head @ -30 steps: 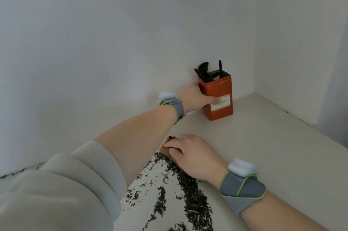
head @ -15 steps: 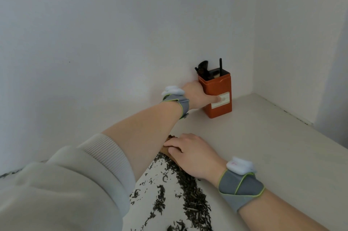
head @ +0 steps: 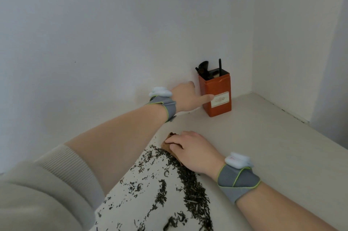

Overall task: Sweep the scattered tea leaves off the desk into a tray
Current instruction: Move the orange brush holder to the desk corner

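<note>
Dark tea leaves (head: 190, 183) lie scattered over the pale desk (head: 263, 146), with a thick ridge running from my right hand toward the near edge. My right hand (head: 194, 152) rests palm down on a small brown tray (head: 168, 141), fingers curled over it; only the tray's far corner shows. My left hand (head: 186, 97) reaches far back and grips an orange tin (head: 219, 97) near the wall corner, thumb across its pale label, the other fingers hidden behind it.
Dark tea tools (head: 203, 68) stick up out of the tin. White walls close the desk at the back and on the right. My left forearm and sleeve (head: 47, 189) cover the desk's left part.
My left hand has pushed the orange tin farther back toward the wall corner. My right hand has stayed on the brown tray.
</note>
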